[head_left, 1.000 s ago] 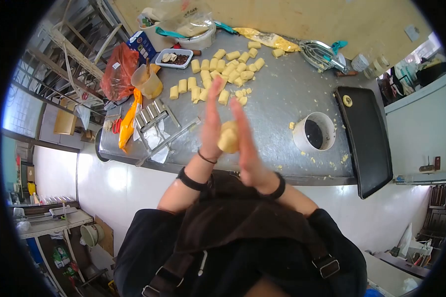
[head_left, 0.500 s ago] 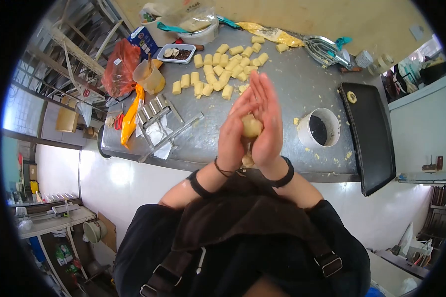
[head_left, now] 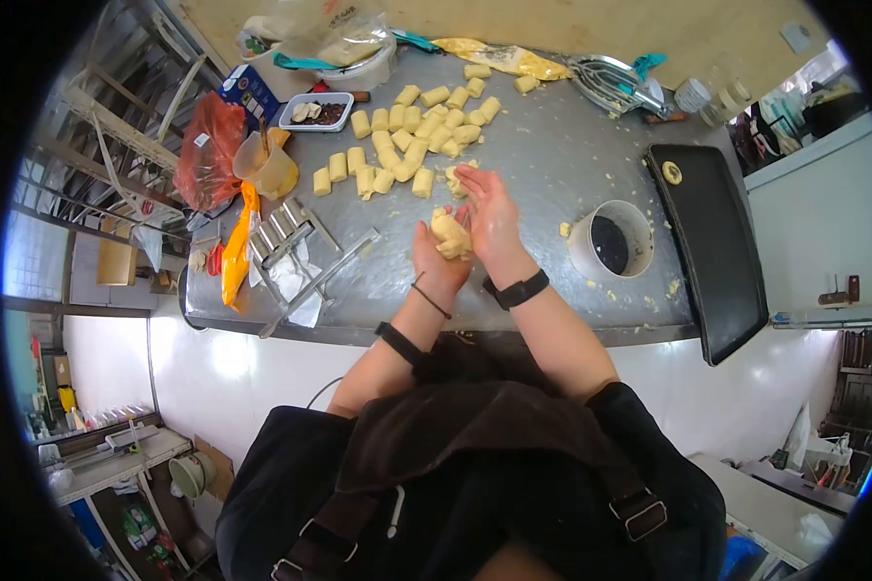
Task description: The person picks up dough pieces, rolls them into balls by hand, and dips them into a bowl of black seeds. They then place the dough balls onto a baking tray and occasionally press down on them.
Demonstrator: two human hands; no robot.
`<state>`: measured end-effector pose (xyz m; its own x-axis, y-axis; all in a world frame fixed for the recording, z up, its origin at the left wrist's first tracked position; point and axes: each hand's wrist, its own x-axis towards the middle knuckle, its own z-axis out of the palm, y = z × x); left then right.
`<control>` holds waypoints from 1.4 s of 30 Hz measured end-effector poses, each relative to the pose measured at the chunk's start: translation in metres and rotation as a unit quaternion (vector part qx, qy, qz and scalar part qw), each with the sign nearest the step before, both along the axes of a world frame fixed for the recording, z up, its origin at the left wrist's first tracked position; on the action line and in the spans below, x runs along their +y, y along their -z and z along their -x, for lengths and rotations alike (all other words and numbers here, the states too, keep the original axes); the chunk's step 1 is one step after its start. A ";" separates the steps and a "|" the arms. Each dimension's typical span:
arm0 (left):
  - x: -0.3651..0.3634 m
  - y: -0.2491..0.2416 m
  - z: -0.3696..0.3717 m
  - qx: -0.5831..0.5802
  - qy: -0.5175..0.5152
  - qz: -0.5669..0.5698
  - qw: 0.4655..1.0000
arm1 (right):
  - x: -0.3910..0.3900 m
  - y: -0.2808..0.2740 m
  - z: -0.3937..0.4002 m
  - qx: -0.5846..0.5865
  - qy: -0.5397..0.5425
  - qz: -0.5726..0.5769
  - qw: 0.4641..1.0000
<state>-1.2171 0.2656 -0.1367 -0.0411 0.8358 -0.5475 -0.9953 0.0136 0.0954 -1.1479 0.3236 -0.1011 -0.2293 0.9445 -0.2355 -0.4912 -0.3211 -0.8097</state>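
Over the near middle of a grey metal worktop (head_left: 543,145), a soft, uneven lump of pale yellow dough (head_left: 449,235) sits in the left hand (head_left: 440,269), whose palm and fingers cup it from below. Just beside it, the right hand (head_left: 494,221) has its fingers close together, stretching past the lump to some crumbly yellow scraps (head_left: 453,181); whether they pinch any of these cannot be told.

Beyond the hands spreads a loose group of short, pale yellow dough cylinders (head_left: 416,151), some upright, others lying down. To the left stand a metal frame with a row of short tubes (head_left: 279,227), an orange plastic bag (head_left: 234,261) and a translucent jug with yellow contents (head_left: 279,178).

Well to the right is a round white tub (head_left: 579,250), dark inside, near a black rectangular tray (head_left: 709,257) bearing one small round yellow piece (head_left: 671,171).
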 end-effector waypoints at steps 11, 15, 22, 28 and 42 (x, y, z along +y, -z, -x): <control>-0.004 0.000 0.005 0.054 0.091 0.052 0.993 | -0.006 0.022 -0.019 -0.411 -0.137 -0.611 0.662; -0.001 0.012 0.008 0.060 0.112 0.052 0.991 | -0.009 0.027 -0.015 -0.364 -0.069 -0.649 0.664; -0.005 0.004 0.005 0.103 0.111 0.013 0.988 | -0.013 0.017 -0.026 -0.325 -0.084 -0.592 0.733; -0.009 -0.017 -0.011 0.684 0.094 -0.141 0.709 | -0.035 0.021 -0.037 0.178 -0.086 0.108 0.974; -0.023 -0.028 -0.053 0.924 0.019 -0.317 0.212 | -0.070 0.075 -0.067 0.270 0.059 0.199 0.940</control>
